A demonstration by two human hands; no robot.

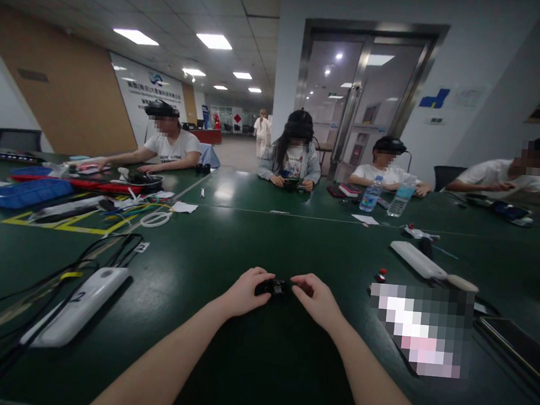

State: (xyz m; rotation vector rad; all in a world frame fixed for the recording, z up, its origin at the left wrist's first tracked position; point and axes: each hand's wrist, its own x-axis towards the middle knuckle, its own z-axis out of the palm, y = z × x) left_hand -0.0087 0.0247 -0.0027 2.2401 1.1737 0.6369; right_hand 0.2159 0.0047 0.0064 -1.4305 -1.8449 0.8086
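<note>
Two grips, left grip (246,292) and right grip (318,300), pinch a small black part (272,287) from either side; it looks light and stiff, easiest held by its ends.

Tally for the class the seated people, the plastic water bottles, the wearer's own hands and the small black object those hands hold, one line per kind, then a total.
Seated people: 4
Plastic water bottles: 2
Own hands: 2
Small black object: 1
Total: 9
</note>
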